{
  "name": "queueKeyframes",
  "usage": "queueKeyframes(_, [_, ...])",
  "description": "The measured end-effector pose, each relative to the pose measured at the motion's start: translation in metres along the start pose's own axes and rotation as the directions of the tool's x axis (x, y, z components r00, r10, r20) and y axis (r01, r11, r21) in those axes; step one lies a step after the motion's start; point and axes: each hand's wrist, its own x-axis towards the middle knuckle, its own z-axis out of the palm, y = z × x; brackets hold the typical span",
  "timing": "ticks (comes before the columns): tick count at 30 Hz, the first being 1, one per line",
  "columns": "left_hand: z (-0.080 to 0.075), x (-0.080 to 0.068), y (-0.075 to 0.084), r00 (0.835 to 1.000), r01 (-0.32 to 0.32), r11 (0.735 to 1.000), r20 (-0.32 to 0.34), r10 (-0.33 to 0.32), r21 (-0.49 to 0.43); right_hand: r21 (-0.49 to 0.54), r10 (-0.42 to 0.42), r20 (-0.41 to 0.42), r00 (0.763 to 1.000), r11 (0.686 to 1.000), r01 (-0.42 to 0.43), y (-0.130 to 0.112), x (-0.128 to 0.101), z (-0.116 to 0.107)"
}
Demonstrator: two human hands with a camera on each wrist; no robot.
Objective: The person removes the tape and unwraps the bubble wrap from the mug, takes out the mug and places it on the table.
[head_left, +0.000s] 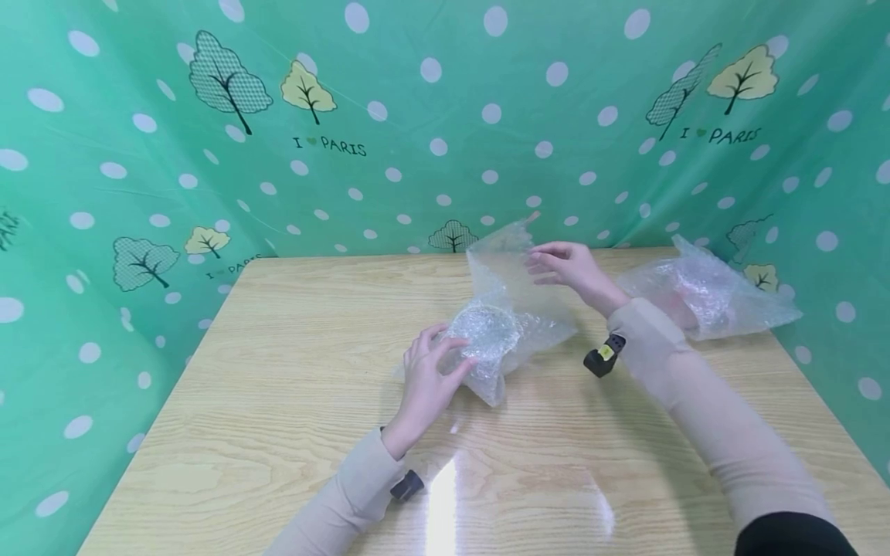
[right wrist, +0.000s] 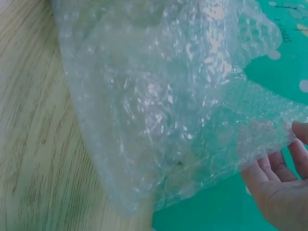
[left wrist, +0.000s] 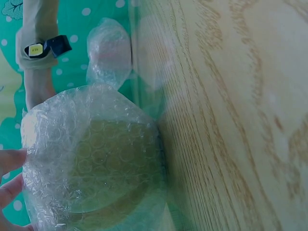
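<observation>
A round, bowl-like thing (head_left: 489,330) lies on the table inside clear bubble wrap (left wrist: 57,173). Through the plastic in the left wrist view it looks yellowish green. My left hand (head_left: 427,378) is at its near left side, fingers spread and lightly bent, the fingertips resting on the wrap. Up at the far right, my right hand (head_left: 566,270) pinches the edge of a raised flap of the wrap (right wrist: 211,149) between thumb and fingers. That flap stands up from the bundle, tapering to a corner above the table's back edge.
A second bubble-wrapped bundle (head_left: 709,293), pinkish inside, lies at the table's back right, behind my right forearm. The wooden table (head_left: 292,363) meets a green dotted curtain (head_left: 389,154) at its back and sides. Each wrist carries a small black camera (head_left: 603,357).
</observation>
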Motion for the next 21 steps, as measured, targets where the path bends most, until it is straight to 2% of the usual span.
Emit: queueKeyframes(21, [0.000, 0.000, -0.001, 1.000, -0.029, 0.999, -0.004, 0.029, 0.019, -0.069, 0.144, -0.008, 0.990, 0.987, -0.144, 0.005, 0.017, -0.015])
